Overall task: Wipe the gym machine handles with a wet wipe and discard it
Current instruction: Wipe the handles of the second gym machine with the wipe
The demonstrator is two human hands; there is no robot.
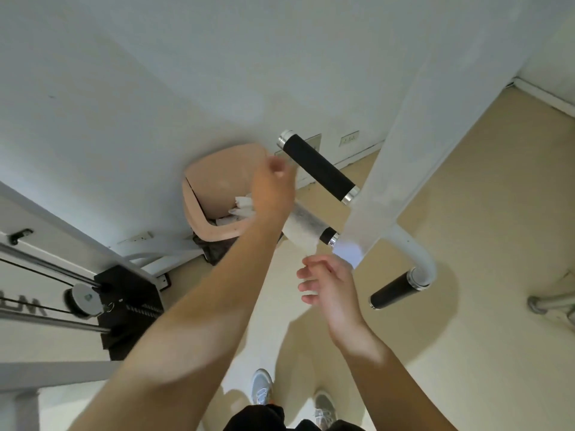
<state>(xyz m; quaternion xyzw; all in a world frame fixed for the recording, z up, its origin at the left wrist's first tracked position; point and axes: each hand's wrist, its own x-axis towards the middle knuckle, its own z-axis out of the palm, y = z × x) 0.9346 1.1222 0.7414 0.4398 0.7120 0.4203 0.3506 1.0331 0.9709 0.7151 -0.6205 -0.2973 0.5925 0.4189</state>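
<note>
Beige floor below: left hand (273, 188) grips wipe-wrapped handle (306, 228); right hand (326, 284) half-open, empty.

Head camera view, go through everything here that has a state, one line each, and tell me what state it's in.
Wet wipe: wrapped around the middle handle, not discarded.
Middle handle: mostly covered by the wipe, black end showing.
Upper handle: bare.
Lower handle: bare.
Left hand: raised by the wrapped handle; grip unclear.
Right hand: open, fingers loosely curled, below the wipe, holding nothing.
Trash bin: open, white waste inside.
</note>
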